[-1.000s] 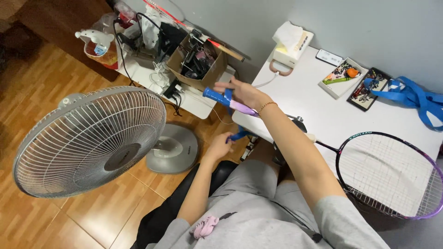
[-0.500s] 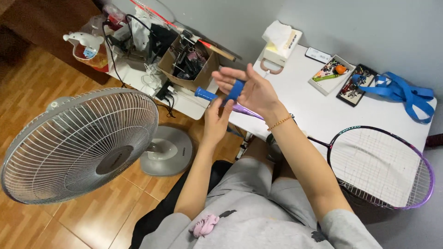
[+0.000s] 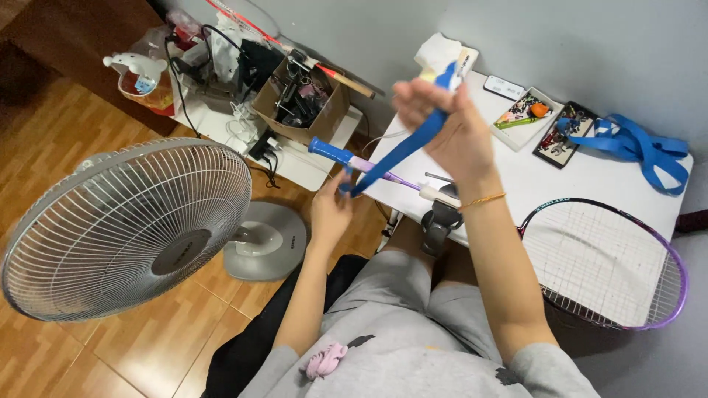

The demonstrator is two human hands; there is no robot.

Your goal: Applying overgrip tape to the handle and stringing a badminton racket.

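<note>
A purple badminton racket lies across the white table with its strung head (image 3: 601, 265) at the right and its handle (image 3: 335, 153) sticking out past the left edge. The handle's end is wrapped in blue grip tape. My left hand (image 3: 330, 210) is cupped under the handle, touching it. My right hand (image 3: 442, 121) is raised above the table and pinches a stretched blue grip tape strip (image 3: 402, 151) that runs down to the handle.
A white standing fan (image 3: 125, 225) stands on the wooden floor at the left. A low shelf holds a cardboard box of cables (image 3: 299, 96) and a spray bottle (image 3: 140, 74). A blue strap (image 3: 634, 144), small trays and a tissue box rest on the white table (image 3: 516, 184).
My right hand has risen and pulled the blue tape up and to the right, stretching it away from the handle. The view has shifted slightly.
</note>
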